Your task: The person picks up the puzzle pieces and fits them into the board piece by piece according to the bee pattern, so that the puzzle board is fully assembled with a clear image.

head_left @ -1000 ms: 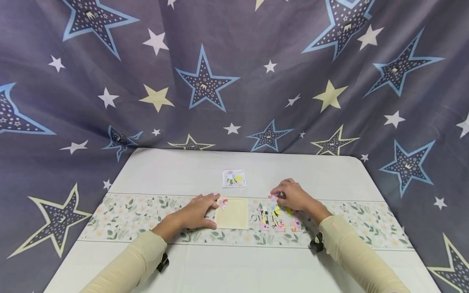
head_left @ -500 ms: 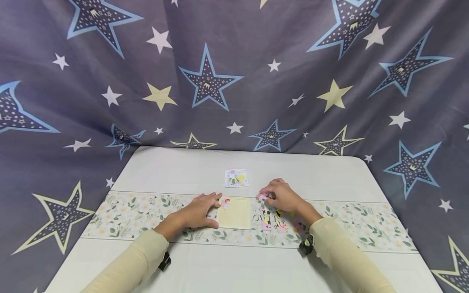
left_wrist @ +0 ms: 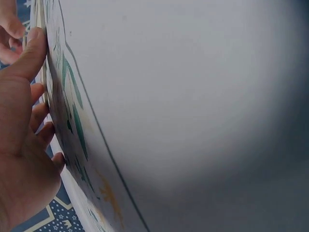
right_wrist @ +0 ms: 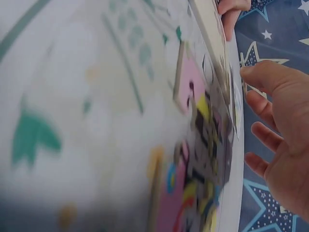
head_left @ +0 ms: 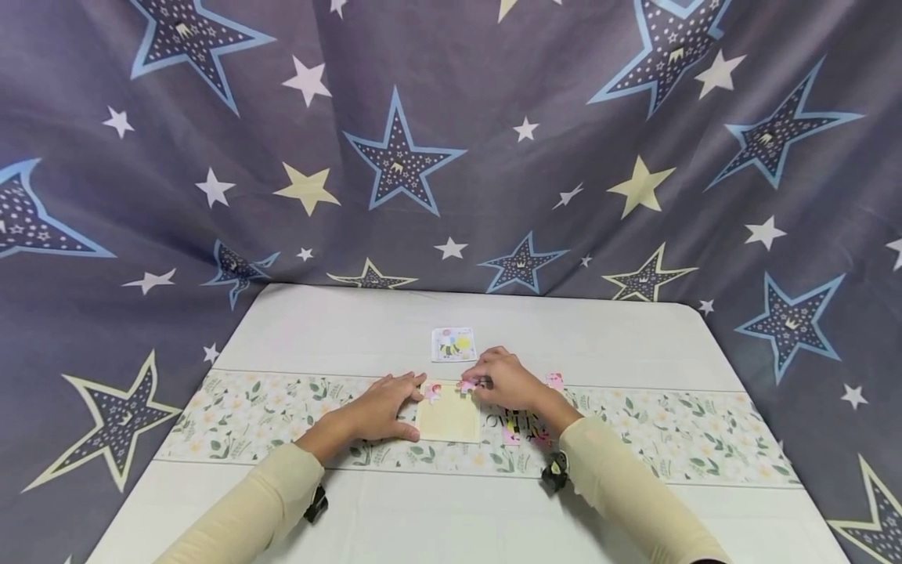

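Note:
My left hand (head_left: 380, 407) rests at the left edge of a shallow cream puzzle tray (head_left: 449, 423), its thumb near the lower left corner and its fingers along the upper left. In the tray's upper left corner lies a pink jigsaw piece (head_left: 433, 392). Over the upper right corner, my right hand (head_left: 510, 384) pinches another pink jigsaw piece (head_left: 465, 387) between thumb and fingers; whether it touches the tray floor I cannot tell. Loose jigsaw pieces (head_left: 511, 435) lie right of the tray, partly hidden under the right forearm. In the right wrist view, several pieces (right_wrist: 190, 79) appear close up.
A picture card (head_left: 453, 345) with a bee lies behind the tray. One loose pink piece (head_left: 554, 381) sits beyond the right wrist. A floral band (head_left: 275, 407) crosses the white table (head_left: 338, 329). Behind the table hangs a star-patterned curtain (head_left: 479, 196).
My right hand has moved left from the loose pieces to the tray's upper right corner, carrying a pink jigsaw piece. The left hand has stayed at the tray's left edge.

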Demonstrator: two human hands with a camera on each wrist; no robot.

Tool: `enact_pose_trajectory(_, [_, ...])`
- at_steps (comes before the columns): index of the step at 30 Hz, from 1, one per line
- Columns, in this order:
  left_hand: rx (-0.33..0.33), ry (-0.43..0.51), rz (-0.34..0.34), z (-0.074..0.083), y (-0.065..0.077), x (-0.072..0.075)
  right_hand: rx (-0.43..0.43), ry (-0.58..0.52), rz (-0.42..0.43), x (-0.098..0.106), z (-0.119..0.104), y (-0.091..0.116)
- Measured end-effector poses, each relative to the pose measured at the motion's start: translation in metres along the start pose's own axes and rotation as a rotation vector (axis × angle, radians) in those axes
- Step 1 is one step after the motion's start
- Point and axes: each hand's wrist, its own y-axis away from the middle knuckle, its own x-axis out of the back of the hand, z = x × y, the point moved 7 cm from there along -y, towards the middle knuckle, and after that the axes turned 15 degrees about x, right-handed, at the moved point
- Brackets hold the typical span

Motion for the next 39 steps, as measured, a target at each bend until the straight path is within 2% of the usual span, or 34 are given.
enact_pose_trajectory(12, [0.013,-0.025,-0.004,-0.001,-0.001,-0.001,0.033,0.018,0.005,-0.009,-0.011,-0.017])
enact_pose_trajectory(19, [-0.008,-0.015,-0.015,0.002,0.001,-0.002,0.022,0.056,-0.021,-0.022,-0.015,-0.023])
enact_pose_trajectory(24, [-0.006,-0.014,-0.001,0.002,0.001,0.000,0.020,0.072,-0.024,-0.021,-0.019,-0.029])
enact_pose_trajectory(32, [0.006,-0.020,-0.005,0.003,-0.001,0.000,-0.031,0.097,-0.055,-0.021,-0.018,-0.030])
enact_pose_trajectory(39, [0.023,-0.032,-0.004,0.001,-0.001,0.000,-0.025,0.102,-0.065,-0.022,-0.019,-0.029])
